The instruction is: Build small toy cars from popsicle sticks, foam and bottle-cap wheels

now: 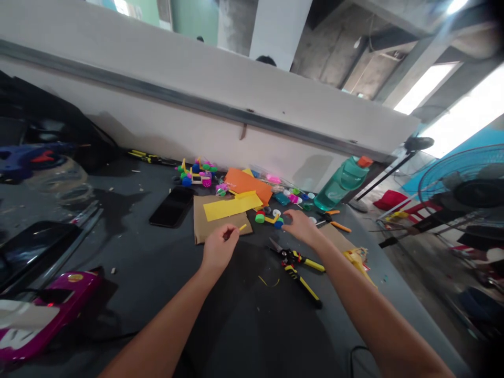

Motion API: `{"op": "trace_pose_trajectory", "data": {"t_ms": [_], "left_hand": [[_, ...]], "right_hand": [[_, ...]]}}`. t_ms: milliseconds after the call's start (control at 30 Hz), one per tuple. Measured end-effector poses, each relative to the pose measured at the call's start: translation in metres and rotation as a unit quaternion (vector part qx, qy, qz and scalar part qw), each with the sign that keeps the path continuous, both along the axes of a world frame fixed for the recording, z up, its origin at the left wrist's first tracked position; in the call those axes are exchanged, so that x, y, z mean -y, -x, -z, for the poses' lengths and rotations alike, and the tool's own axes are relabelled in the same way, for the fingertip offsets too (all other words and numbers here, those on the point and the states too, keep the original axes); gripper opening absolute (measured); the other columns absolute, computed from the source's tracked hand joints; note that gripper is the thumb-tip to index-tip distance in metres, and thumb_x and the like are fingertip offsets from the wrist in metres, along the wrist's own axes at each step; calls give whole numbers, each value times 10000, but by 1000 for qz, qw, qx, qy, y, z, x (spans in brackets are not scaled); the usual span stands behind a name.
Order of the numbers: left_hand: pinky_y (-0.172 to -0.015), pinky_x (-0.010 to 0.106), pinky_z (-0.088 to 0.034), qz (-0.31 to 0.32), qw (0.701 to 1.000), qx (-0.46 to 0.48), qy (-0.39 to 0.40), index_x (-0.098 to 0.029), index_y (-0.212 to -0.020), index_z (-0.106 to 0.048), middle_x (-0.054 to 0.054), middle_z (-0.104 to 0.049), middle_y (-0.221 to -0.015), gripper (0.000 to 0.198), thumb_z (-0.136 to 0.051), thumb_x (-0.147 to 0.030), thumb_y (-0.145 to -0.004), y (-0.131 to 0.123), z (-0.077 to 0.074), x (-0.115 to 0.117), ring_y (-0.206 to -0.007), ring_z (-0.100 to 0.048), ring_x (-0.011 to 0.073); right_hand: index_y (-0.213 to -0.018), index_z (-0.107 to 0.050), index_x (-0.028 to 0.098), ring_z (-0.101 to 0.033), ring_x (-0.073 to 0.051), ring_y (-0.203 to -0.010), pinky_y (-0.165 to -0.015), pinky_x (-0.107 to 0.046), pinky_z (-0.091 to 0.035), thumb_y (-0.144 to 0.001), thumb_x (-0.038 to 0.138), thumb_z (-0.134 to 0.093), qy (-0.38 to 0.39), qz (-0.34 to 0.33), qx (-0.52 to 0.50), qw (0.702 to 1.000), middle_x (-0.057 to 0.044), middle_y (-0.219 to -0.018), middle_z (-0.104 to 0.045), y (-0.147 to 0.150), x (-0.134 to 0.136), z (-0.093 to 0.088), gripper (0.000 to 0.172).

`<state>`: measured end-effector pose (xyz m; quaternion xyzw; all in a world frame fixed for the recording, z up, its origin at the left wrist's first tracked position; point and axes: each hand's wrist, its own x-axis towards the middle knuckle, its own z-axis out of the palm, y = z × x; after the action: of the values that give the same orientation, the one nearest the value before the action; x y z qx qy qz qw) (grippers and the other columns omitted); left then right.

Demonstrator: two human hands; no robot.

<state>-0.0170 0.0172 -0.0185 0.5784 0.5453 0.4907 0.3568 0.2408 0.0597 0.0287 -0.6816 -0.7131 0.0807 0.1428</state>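
Note:
My left hand (220, 247) is closed, with a short thin yellow strip (242, 227) pinched between thumb and forefinger, over the corner of a piece of brown cardboard (199, 226). My right hand (301, 229) has its thumb and forefinger apart. It is beside a small toy car frame (270, 218), yellow with green and blue bottle-cap wheels; whether a fingertip touches it I cannot tell. A folded yellow paper strip (226, 208) lies on the cardboard. Yellow-and-black snips (293, 260) lie with blades apart below my right hand.
A black phone (172, 207) lies left of the cardboard. Finished-looking cap-wheeled toys (199, 173), orange paper (246, 184) and a teal bottle (340, 184) stand along the partition. Orange-handled pliers (338, 223) lie right. A magenta device (66, 302) is at left; a fan (472, 186) stands beyond.

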Motion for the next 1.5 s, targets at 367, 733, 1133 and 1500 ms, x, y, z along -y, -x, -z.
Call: {"op": "trace_pose_trajectory", "data": {"t_ms": [367, 733, 1133, 1500], "left_hand": [[-539, 242, -473, -5, 998, 63, 11, -170, -782, -623, 17, -618, -684, 281, -504, -425, -779, 5, -10, 1, -620, -578, 150], [-551, 247, -500, 11, 997, 69, 21, -166, -808, -630, 31, -626, -718, 311, -493, -445, -793, 5, -8, 1, -673, -593, 165], [-570, 241, -500, 11, 996, 82, 9, -146, -845, -640, 52, -654, -770, 359, -473, -461, -807, 11, -12, -2, -675, -599, 160], [-590, 229, -484, 67, 997, -1, -32, -181, -808, -634, 20, -644, -737, 304, -459, -429, -826, 9, -18, 3, -655, -589, 151]], "right_hand": [[-922, -630, 186, -578, -171, -846, -738, -246, -395, -769, 185, -535, 9, -72, 5, 997, -46, -892, -649, 1, -9, 11, 179], [-920, -649, 188, -561, -174, -759, -655, -239, -383, -643, 281, -681, 36, -93, 12, 995, -33, -831, -612, 2, -9, 18, 294], [-1002, -676, 259, -571, -148, -810, -703, -222, -400, -642, 84, -586, 203, -362, -132, 900, 28, -926, -663, 43, 2, -22, 410], [-1136, -615, 298, -558, -138, -814, -734, -252, -406, -699, 43, -486, 121, -326, -150, 925, 8, -924, -650, 54, 8, -9, 522]]}}
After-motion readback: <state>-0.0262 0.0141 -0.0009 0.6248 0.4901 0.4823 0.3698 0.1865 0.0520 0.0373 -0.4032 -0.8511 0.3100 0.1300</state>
